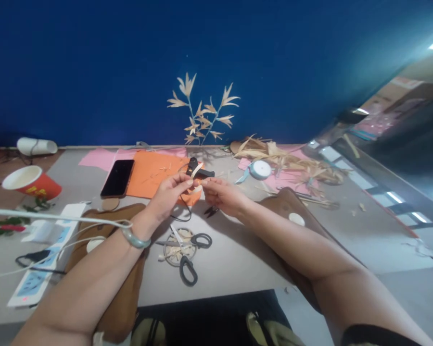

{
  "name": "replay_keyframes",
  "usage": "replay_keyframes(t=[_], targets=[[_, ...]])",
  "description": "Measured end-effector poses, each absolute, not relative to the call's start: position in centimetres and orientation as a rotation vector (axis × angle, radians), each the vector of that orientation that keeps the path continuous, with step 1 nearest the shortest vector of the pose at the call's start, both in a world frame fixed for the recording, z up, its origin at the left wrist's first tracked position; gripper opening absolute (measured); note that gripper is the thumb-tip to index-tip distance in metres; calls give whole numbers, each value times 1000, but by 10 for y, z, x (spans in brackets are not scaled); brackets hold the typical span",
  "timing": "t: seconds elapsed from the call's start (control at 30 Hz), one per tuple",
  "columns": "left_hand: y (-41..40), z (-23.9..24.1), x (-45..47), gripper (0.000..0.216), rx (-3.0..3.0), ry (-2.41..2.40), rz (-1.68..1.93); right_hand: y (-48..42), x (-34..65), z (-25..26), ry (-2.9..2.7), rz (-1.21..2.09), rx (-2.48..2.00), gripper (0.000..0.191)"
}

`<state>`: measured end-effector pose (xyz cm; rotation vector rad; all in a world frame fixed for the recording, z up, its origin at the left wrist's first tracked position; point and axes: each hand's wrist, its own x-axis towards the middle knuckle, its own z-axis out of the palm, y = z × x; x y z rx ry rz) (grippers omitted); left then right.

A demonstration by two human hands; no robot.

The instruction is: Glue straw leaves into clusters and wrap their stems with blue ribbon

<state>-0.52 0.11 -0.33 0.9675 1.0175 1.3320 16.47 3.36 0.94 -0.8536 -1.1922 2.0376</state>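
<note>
My left hand [170, 193] and my right hand [221, 194] meet above the grey table [238, 259], both pinching a small pale straw strip [196, 174] between their fingertips. A black glue gun [198, 170] lies just behind the fingers on an orange sheet [151, 175]. Below my hands rest black-handled scissors [188, 250] on a small round woven piece [176, 252]. Small black snips [210, 210] lie under my right hand. A pale bracelet [134, 239] circles my left wrist.
A black phone [118, 178] lies left of the orange sheet. A red paper cup [31, 182] lies at the far left. A straw bamboo sprig [202, 113] stands against the blue wall. Dried leaves [292, 163], a tape roll [260, 169] and pink paper lie on the right. White cables [57, 218] cross the left.
</note>
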Motion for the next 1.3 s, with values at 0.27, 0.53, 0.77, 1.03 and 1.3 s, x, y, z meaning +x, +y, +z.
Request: replay_keyframes(t=[0.27,0.53,0.77,1.03,1.3], targets=[[-3,3,1,20,1015,1096,1320,46,170,4,-1080,1952,-809,39],[-4,2,5,19,952,1160,1408,35,166,4,-1160,1827,-833,30],[-9,4,8,14,1099,1156,1387,26,166,5,-1282,1724,-853,26],[-9,-1,6,15,1066,1157,1383,28,169,6,-1192,1697,-822,25],[-4,-4,0,12,957,1179,1468,36,168,4,-1030,1734,-778,22]])
